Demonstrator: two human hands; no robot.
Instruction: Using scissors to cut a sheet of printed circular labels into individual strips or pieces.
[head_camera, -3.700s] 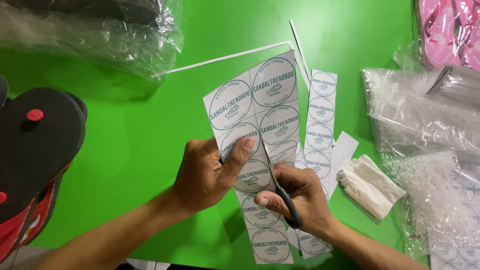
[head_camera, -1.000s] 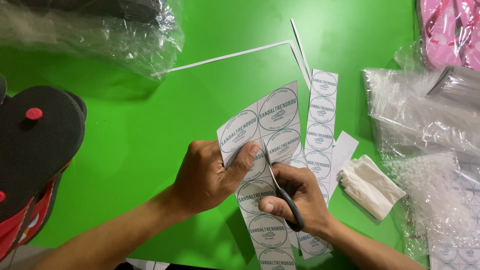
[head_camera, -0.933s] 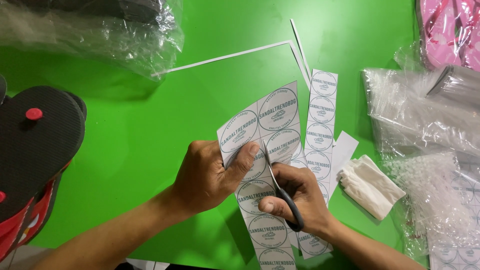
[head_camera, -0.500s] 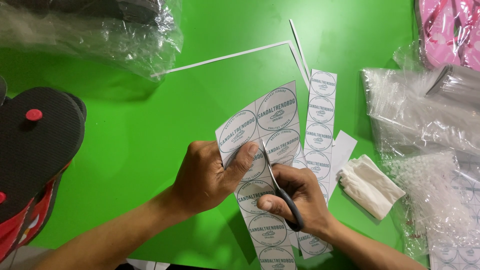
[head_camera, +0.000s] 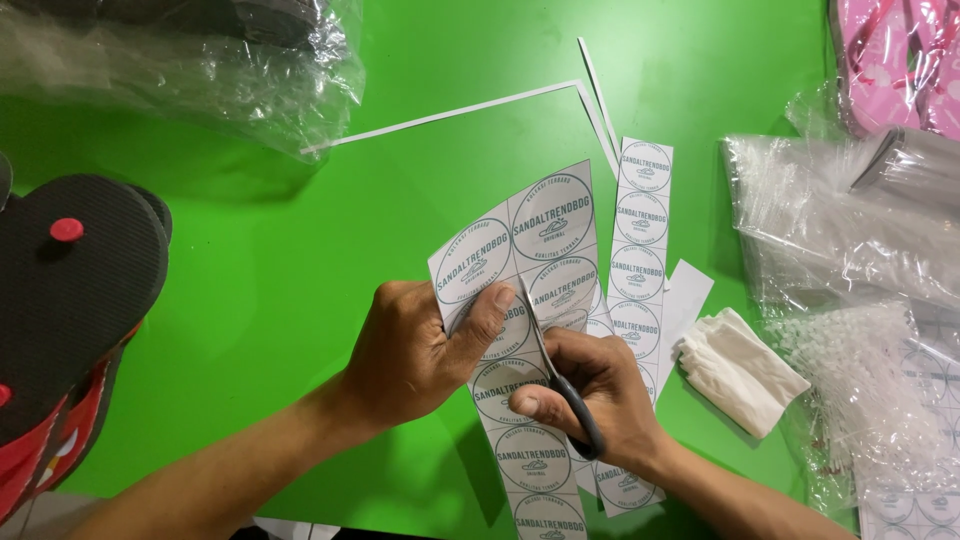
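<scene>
Starting from the left: black flip-flops on the green table, then the left hand pinching a sheet of round labels mid-table, right hand closed around scissors cutting between columns, cut label strip just beside.

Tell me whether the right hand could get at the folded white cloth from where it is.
Probably yes. The folded white cloth lies on the green table just beside the right hand, nothing between them, but that hand is busy with the scissors.

left hand: closed grip | right hand: fingers curled
</scene>
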